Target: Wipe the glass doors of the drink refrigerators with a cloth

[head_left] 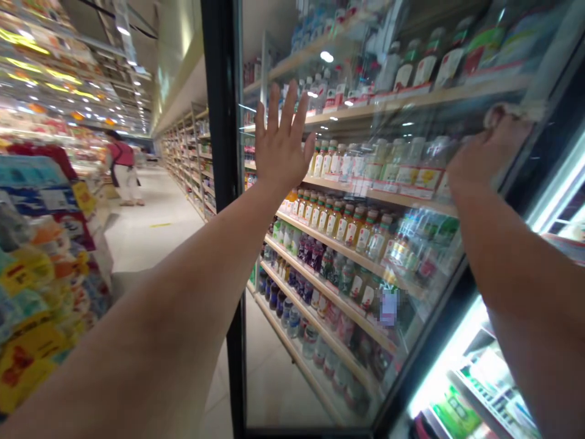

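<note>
A tall glass cooler door (311, 396) with a black frame stands swung out in front of me. My left hand (282, 143) is raised against its glass, palm forward and fingers spread, holding nothing. On the upper right part of the pane, my right hand (482, 149) is closed on a whitish cloth (521, 111), pressed near the door's edge; blur hides some of its fingers. Through and on the glass appear rows of bottles (333, 219) on shelves, partly as reflections.
Lit cooler shelves with green packs (457, 411) show at the lower right. At left is a display of bagged goods (41, 280). A person in a red top (122, 155) stands farther along the aisle floor (146, 235), beside long shelving (187, 152).
</note>
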Motion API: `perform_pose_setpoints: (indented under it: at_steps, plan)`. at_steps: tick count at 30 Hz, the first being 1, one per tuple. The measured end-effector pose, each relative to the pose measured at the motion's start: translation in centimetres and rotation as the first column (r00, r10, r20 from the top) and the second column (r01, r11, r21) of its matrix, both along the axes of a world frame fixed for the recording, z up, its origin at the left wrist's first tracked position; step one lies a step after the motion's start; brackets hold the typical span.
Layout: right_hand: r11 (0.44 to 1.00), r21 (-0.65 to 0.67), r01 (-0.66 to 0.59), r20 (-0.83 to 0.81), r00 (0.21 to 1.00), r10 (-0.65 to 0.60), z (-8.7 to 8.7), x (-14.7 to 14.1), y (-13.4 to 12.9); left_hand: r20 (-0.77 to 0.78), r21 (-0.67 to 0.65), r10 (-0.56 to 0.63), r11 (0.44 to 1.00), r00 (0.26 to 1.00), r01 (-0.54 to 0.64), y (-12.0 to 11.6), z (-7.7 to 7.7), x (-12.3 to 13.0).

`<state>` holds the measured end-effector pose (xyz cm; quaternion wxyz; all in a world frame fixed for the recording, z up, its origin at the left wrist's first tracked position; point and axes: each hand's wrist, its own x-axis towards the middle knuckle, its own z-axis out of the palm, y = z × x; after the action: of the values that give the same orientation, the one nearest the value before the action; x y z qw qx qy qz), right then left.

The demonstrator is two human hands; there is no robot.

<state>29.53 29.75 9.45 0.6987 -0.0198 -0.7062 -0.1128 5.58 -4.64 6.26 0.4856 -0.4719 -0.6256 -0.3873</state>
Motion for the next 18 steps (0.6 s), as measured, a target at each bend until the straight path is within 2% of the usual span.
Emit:
perform_pose_setpoints:
  at_steps: [1, 2, 3, 7, 10, 12, 14, 18]
  plan:
    - [0.989, -0.129, 0.078, -0.133, 0.987, -0.095, 0.3, -1.3, -1.7, 0.01, -0.004, -0.012, 1.0, 1.0, 0.012, 0.0, 0.0, 0.0]
    - [0.972, -0.201, 0.123, -0.165, 0.974, -0.158, 0.5, -2.7, -3.6, 0.018, -0.006, -0.018, 1.0, 1.0, 0.018, 0.0, 0.1, 0.0]
    - [0.969, -0.191, 0.159, -0.128, 0.974, -0.185, 0.4, -3.9, -5.6, 0.023, -0.007, -0.019, 1.0, 1.0, 0.019, 0.0, 0.1, 0.0]
    - [0.986, -0.011, 0.165, 0.076, 0.984, -0.164, -0.9, -7.4, -12.7, 0.041, -0.01, -0.018, 1.0, 0.999, 0.019, 0.0, 0.1, 0.3]
    - [0.99, 0.108, 0.087, 0.255, 0.96, -0.113, -1.2, -8.6, -15.4, 0.055, -0.022, -0.033, 0.999, 0.998, 0.034, 0.0, 0.1, 0.5]
    - [0.987, 0.158, 0.04, 0.321, 0.943, -0.09, -0.6, -8.8, -15.6, 0.051, -0.03, -0.016, 0.999, 0.999, 0.018, 0.0, 0.1, 0.5]
    - [0.985, 0.17, 0.036, 0.304, 0.949, -0.087, 0.6, -8.3, -14.4, 0.037, -0.028, 0.021, 0.999, 0.999, -0.02, 0.1, 0.1, 0.4]
    - [0.989, 0.056, 0.135, 0.069, 0.988, -0.139, 2.6, -4.3, -8.2, 0.016, -0.009, 0.055, 0.998, 0.998, -0.055, 0.2, 0.1, 0.1]
